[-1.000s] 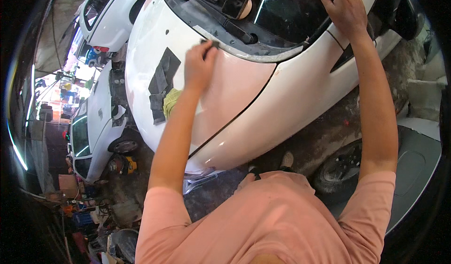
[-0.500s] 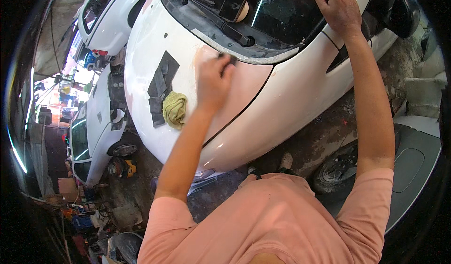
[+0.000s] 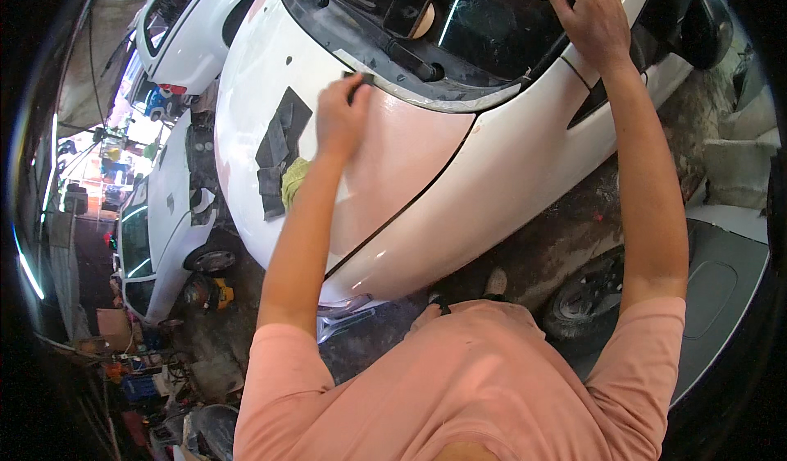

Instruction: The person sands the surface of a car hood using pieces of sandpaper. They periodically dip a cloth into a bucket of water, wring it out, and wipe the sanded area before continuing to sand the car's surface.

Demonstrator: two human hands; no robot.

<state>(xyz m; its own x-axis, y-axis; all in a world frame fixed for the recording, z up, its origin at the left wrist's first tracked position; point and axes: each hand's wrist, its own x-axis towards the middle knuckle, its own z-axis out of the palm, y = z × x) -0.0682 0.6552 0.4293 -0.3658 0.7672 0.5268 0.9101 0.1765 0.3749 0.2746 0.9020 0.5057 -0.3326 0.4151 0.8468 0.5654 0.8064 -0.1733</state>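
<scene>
My left hand (image 3: 340,120) is closed around a small dark piece (image 3: 361,78) that looks like sandpaper, pressed to the white car hood (image 3: 254,92) near the base of the windshield. A dull pinkish patch (image 3: 402,153) covers the hood beside that hand. Fingers apart, my right hand (image 3: 596,18) rests on the windshield's side edge. Dark creased sheets (image 3: 283,137) lie on the hood left of my left forearm. A yellow-green cloth (image 3: 293,180) sits against them, partly hidden by that forearm.
Wiper parts and a dark flat object (image 3: 416,2) lie by the windshield (image 3: 492,30). The side mirror (image 3: 707,28) sticks out at the far right. A grey panel (image 3: 721,297) and a tire (image 3: 586,301) are to my right. Other white cars (image 3: 160,207) stand at the left.
My left hand has moved left and slightly farther away across the hood with the dark piece. The forearm now covers more of the cloth. My right hand stays in place.
</scene>
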